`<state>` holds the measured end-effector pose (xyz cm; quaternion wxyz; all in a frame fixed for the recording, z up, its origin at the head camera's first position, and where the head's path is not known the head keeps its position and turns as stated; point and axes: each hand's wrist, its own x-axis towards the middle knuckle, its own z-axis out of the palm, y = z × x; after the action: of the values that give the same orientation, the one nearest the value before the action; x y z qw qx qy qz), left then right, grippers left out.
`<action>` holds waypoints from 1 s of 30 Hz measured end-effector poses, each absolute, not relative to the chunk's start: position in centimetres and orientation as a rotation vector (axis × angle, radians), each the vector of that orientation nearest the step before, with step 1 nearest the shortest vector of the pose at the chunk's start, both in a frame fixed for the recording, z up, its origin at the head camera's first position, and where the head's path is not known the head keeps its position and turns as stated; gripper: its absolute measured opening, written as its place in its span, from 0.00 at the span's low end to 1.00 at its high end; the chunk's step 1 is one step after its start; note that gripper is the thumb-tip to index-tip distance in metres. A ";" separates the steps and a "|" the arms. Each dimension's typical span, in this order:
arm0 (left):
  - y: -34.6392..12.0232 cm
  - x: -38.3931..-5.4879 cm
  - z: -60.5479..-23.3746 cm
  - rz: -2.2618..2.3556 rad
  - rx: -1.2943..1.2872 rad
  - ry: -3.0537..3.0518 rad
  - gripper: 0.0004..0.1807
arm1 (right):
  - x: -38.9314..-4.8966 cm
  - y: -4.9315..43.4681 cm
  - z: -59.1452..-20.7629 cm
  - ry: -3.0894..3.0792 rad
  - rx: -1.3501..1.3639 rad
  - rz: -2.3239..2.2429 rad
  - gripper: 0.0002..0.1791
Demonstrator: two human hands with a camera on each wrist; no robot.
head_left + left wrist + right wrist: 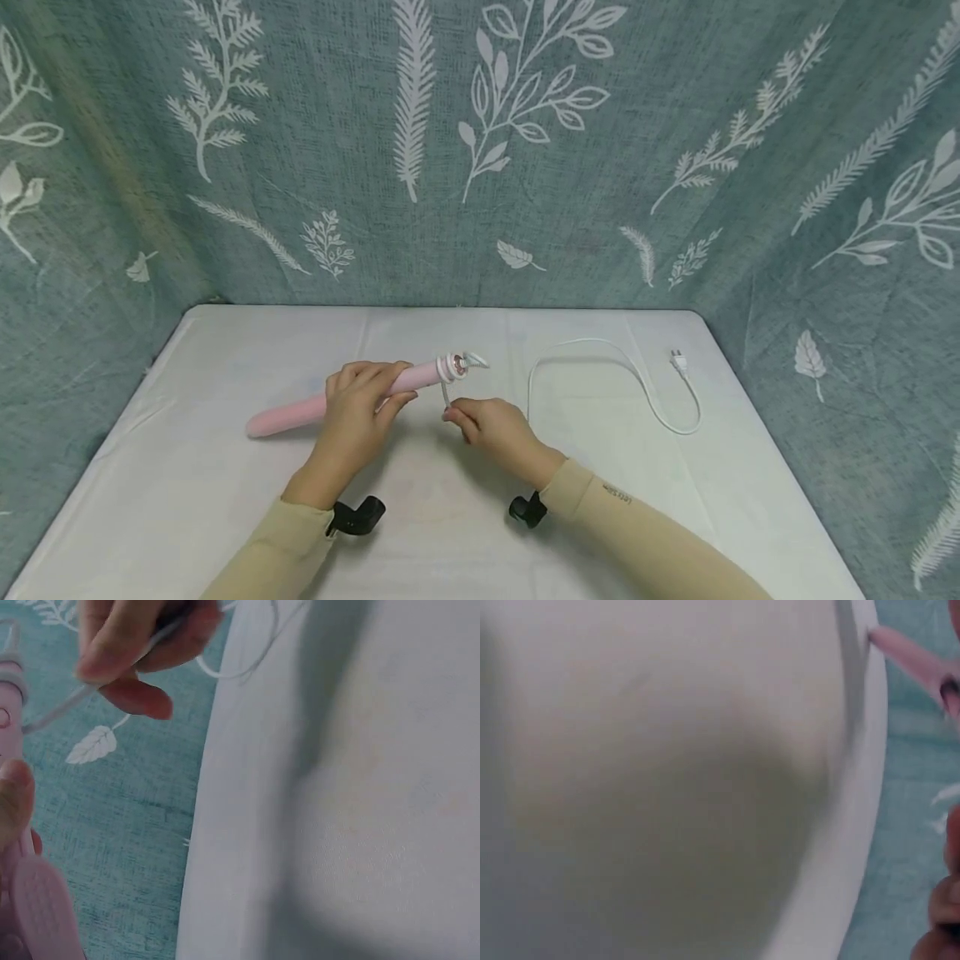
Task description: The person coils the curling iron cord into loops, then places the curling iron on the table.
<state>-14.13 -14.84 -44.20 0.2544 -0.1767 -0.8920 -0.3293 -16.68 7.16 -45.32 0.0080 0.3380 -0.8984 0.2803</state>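
Note:
A pink curling iron (pixel 288 416) is held by my left hand (pixel 354 421), which grips it around the middle. Its rounded barrel end points left, and the handle end tilts up to the right. White cord (pixel 452 367) wraps in several turns around that handle end. Close by, my right hand (pixel 501 435) pinches a stretch of the cord between thumb and fingers. In the left wrist view, a dotted thumb lever (pixel 46 907) shows below my left thumb. Only part of the curling iron (pixel 911 656) shows at the right wrist view's upper right edge.
From my right hand the loose cord (pixel 641 379) curves over the right side of the white-covered table (pixel 600 517). It ends in a plug (pixel 678 360). A leaf-patterned blue-green curtain (pixel 420 242) hangs behind and along both sides.

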 end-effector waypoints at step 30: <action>-15.0 -15.6 -46.2 -0.764 -0.331 -2.692 0.22 | -13.2 8.5 -40.4 -2.396 1.119 0.208 0.10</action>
<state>-15.59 -14.98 -46.20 0.1610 -0.1160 -0.9429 -0.2675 -13.21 8.51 -40.44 0.2423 0.4093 -0.8764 0.0761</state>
